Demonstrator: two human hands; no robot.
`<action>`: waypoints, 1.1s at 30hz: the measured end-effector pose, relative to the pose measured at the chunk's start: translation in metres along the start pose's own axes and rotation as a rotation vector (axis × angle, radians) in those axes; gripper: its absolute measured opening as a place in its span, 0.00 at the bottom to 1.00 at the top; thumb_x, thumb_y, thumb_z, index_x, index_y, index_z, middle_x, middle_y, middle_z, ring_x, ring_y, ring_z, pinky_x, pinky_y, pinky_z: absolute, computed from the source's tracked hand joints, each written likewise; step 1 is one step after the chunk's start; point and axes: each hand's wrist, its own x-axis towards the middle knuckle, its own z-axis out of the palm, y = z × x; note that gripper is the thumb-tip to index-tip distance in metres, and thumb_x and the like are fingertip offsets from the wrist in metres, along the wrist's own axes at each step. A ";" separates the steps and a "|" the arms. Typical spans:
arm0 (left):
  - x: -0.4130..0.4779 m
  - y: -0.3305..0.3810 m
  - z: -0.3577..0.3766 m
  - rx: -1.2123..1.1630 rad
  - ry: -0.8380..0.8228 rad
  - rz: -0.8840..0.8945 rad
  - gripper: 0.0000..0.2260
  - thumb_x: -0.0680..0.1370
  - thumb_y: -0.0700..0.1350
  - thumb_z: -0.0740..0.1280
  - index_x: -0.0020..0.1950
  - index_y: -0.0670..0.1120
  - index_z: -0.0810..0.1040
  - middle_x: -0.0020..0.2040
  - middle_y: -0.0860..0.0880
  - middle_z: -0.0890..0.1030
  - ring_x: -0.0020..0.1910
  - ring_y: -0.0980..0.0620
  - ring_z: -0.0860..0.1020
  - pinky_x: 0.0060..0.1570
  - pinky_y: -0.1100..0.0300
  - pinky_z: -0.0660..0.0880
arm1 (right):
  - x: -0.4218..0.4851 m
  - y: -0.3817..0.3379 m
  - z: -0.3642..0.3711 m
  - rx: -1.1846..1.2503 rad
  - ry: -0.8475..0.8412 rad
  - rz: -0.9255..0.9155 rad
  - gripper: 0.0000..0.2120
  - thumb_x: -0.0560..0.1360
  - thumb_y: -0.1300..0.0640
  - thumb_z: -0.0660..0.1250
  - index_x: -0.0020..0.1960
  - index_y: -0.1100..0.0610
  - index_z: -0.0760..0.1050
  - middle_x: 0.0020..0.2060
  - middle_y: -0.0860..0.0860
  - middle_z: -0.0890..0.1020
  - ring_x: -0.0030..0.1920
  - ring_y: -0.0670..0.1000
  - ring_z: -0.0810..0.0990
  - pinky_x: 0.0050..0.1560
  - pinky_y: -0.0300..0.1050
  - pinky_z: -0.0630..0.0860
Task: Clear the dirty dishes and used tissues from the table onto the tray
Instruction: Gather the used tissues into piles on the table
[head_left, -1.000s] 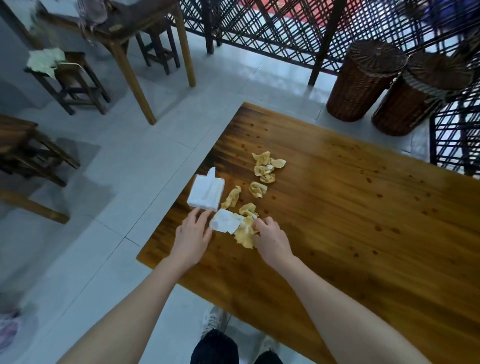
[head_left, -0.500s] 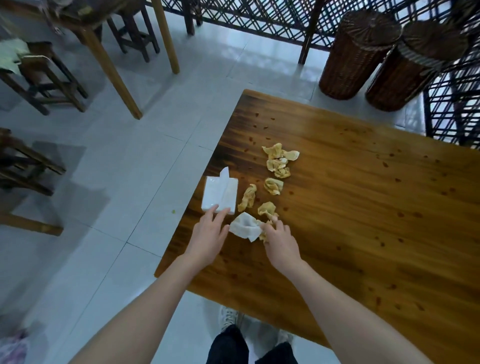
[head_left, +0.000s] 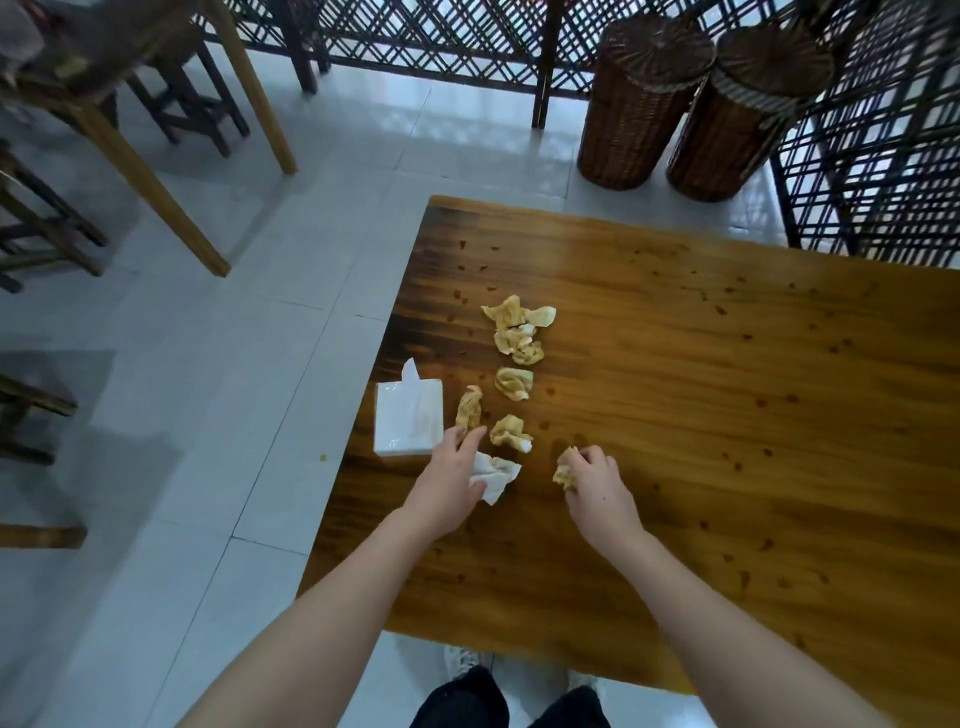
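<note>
My right hand (head_left: 597, 483) has its fingers clenched round a yellow-stained tissue wad (head_left: 563, 475), just above the desk (head_left: 727, 415) near its left edge. My left hand (head_left: 449, 480) is released, fingers nearly straight, resting on a white crumpled tissue (head_left: 496, 478). More stained tissues (head_left: 514, 383) lie in a line toward the far edge. A white tissue pack (head_left: 408, 423) sits at the left edge.

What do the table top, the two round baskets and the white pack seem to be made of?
Table top: wood under glossy varnish; grain, dark knots and glare show. Two round baskets: woven wicker or rattan, dark brown; weave visible. White pack: soft paper tissues, probably in thin film; one sheet sticks up.
</note>
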 end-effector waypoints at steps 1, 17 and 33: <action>0.004 0.001 0.001 0.001 -0.026 -0.008 0.32 0.78 0.48 0.67 0.78 0.56 0.54 0.79 0.51 0.51 0.77 0.47 0.57 0.70 0.51 0.63 | -0.002 0.004 -0.001 0.010 0.002 0.013 0.19 0.76 0.63 0.65 0.65 0.50 0.69 0.62 0.50 0.69 0.60 0.50 0.69 0.51 0.42 0.77; 0.045 0.000 0.007 0.387 -0.157 0.088 0.42 0.73 0.58 0.71 0.77 0.63 0.46 0.79 0.44 0.39 0.78 0.39 0.47 0.73 0.45 0.53 | -0.008 0.039 0.002 0.112 0.047 -0.003 0.16 0.75 0.64 0.65 0.60 0.50 0.71 0.59 0.49 0.71 0.57 0.48 0.69 0.48 0.40 0.75; 0.028 0.005 0.017 0.536 -0.018 0.128 0.23 0.80 0.47 0.64 0.74 0.50 0.63 0.70 0.40 0.67 0.68 0.43 0.68 0.67 0.53 0.67 | -0.019 0.032 0.000 0.092 0.049 -0.044 0.16 0.76 0.64 0.64 0.63 0.53 0.72 0.60 0.51 0.72 0.58 0.48 0.70 0.49 0.36 0.74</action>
